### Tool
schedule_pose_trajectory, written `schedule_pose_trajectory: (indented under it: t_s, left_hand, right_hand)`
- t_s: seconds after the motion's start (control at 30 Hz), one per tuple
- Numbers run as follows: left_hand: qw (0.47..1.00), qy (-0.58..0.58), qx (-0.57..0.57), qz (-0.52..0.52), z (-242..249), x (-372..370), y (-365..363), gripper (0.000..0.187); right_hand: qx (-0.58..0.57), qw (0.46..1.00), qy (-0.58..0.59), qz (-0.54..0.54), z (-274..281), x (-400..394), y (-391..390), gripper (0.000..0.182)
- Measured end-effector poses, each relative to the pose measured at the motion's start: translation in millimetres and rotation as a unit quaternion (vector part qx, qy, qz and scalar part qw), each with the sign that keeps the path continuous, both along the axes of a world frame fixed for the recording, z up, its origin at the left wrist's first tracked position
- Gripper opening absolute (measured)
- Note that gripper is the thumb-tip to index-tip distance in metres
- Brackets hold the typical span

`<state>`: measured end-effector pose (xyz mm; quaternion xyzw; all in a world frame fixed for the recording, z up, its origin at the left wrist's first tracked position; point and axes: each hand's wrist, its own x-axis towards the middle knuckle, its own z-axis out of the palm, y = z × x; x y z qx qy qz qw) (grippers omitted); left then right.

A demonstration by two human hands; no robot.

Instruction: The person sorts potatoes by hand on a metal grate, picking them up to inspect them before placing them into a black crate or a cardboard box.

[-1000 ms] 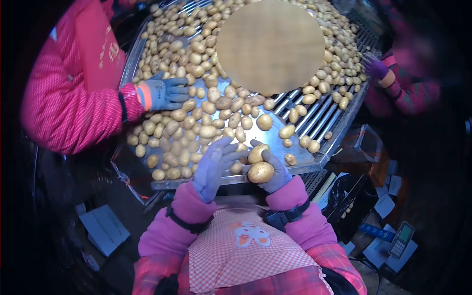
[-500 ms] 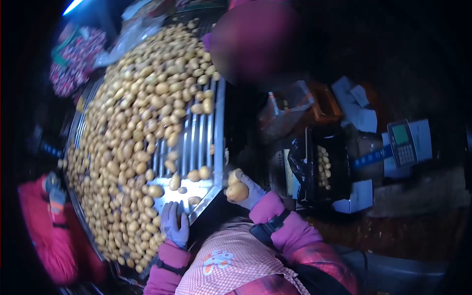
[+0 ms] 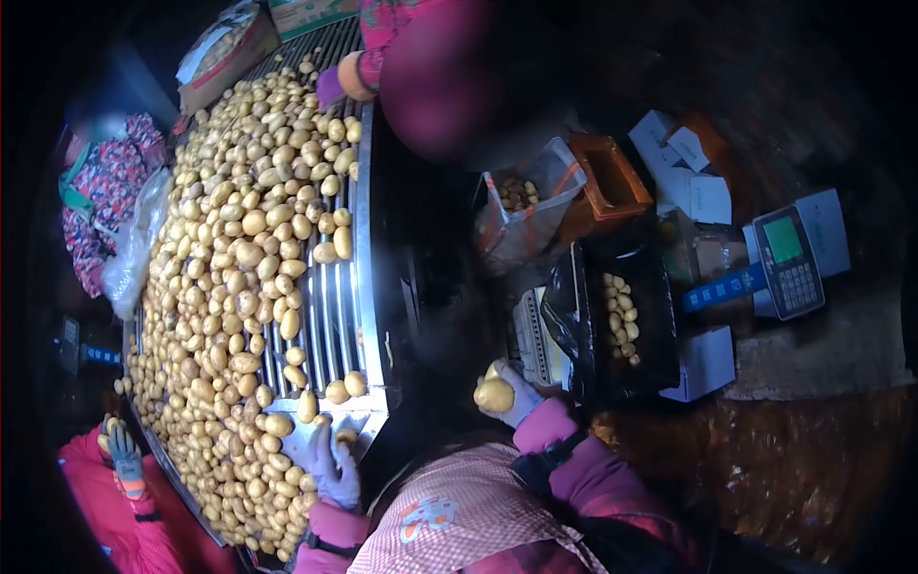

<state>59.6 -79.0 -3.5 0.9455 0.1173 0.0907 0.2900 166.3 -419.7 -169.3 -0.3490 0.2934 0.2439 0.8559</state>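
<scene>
In a pale glove, my right hand (image 3: 519, 396) is closed around potatoes (image 3: 493, 394), held off the table's edge on the side of the black-lined box; at least two show. My left hand (image 3: 334, 467), also gloved, rests at the metal corner of the sorting table (image 3: 368, 413) with its fingers apart. A loose potato (image 3: 345, 436) lies by its fingertips, partly hidden. A broad heap of potatoes (image 3: 244, 253) spreads over the slatted table beyond and to the left of that hand.
A black-lined box (image 3: 652, 330) with several potatoes stands at right, beside a scale display (image 3: 787, 258). Behind it are a clear bag-lined container (image 3: 535, 206) and an orange crate (image 3: 612, 182). Co-workers' gloved hands (image 3: 124, 459) and purple glove (image 3: 331, 88) are around the table.
My view has shifted. My right hand, still holding potatoes, has moved right, away from the table's edge toward the black-lined box. My left hand's fingers have reached close to the loose potato at the corner.
</scene>
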Motion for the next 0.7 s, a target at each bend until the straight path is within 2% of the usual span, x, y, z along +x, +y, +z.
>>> schedule_pose_trajectory:
  t_s: [0.03, 0.07, 0.1, 0.13, 0.17, 0.2, 0.23, 0.3, 0.33, 0.4, 0.43, 0.5, 0.53, 0.57, 0.67, 0.7]
  left_hand:
    - [0.991, 0.022, -0.129, 0.001, 11.1, 10.5, -13.9, 0.045]
    - [0.939, 0.086, -0.333, 0.009, 19.7, 23.4, -27.8, 0.047]
    - [0.841, 0.144, -0.522, 0.015, 28.0, 37.4, -42.4, 0.05]
    - [0.84, 0.142, -0.523, 0.019, 37.7, 52.3, -57.7, 0.05]
    - [0.735, 0.166, -0.657, 0.038, 48.1, 68.6, -72.7, 0.05]
    - [0.607, 0.184, -0.772, 0.054, 57.1, 82.0, -85.0, 0.05]
    - [0.603, 0.18, -0.777, 0.028, 64.2, 91.1, -93.3, 0.056]
    - [0.603, 0.144, -0.783, -0.04, 49.6, 94.0, -84.7, 0.058]
    - [0.604, 0.141, -0.783, -0.04, 42.4, 90.6, -79.3, 0.058]
    - [0.527, 0.175, -0.829, 0.069, 31.9, 82.5, -70.2, 0.053]
    - [0.528, 0.171, -0.829, 0.071, 32.2, 82.8, -69.8, 0.053]
    - [0.504, 0.156, -0.844, 0.094, 32.9, 80.7, -70.5, 0.049]
    - [0.506, 0.157, -0.845, 0.074, 32.7, 83.9, -70.8, 0.048]
    - [0.502, 0.16, -0.841, 0.125, 37.1, 87.1, -75.2, 0.047]
    - [0.493, 0.177, -0.84, 0.144, 40.4, 94.0, -83.4, 0.049]
    - [0.493, 0.18, -0.839, 0.142, 36.2, 95.8, -82.4, 0.049]
  right_hand:
    - [-0.026, 0.999, -0.035, -0.006, 21.2, 16.0, 9.0, 0.046]
    - [-0.068, 0.989, -0.125, 0.031, 62.1, 26.5, 22.2, 0.045]
    - [-0.109, 0.969, -0.213, 0.066, 94.7, 37.2, 37.3, 0.044]
    - [-0.085, 0.978, -0.164, 0.096, 97.9, 50.0, 51.7, 0.04]
    - [-0.012, 0.99, -0.117, 0.076, 143.0, 61.6, 68.0, 0.042]
    - [-0.025, 0.976, -0.194, 0.091, 165.6, 59.1, 86.9, 0.038]
    - [-0.039, 0.957, -0.268, 0.104, 175.6, 58.3, 102.0, 0.034]
    - [-0.039, 0.943, -0.296, 0.149, 164.4, 56.9, 115.0, 0.03]
    - [-0.048, 0.947, -0.287, 0.138, 161.0, 57.7, 107.4, 0.028]
    - [-0.045, 0.981, -0.141, 0.126, 142.5, 64.6, 83.7, 0.03]
    - [-0.045, 0.991, -0.072, 0.108, 138.1, 66.7, 66.9, 0.031]
    - [0.001, 0.994, -0.048, 0.1, 118.6, 78.1, 29.3, 0.036]
    - [-0.002, 0.992, -0.084, 0.098, 126.3, 86.6, 14.3, 0.04]
    - [-0.003, 0.989, -0.112, 0.095, 141.6, 93.3, 4.7, 0.043]
    - [-0.05, 0.947, -0.293, 0.123, 203.8, 109.0, -8.8, 0.051]
    - [-0.051, 0.947, -0.294, 0.119, 201.9, 111.1, -7.8, 0.051]
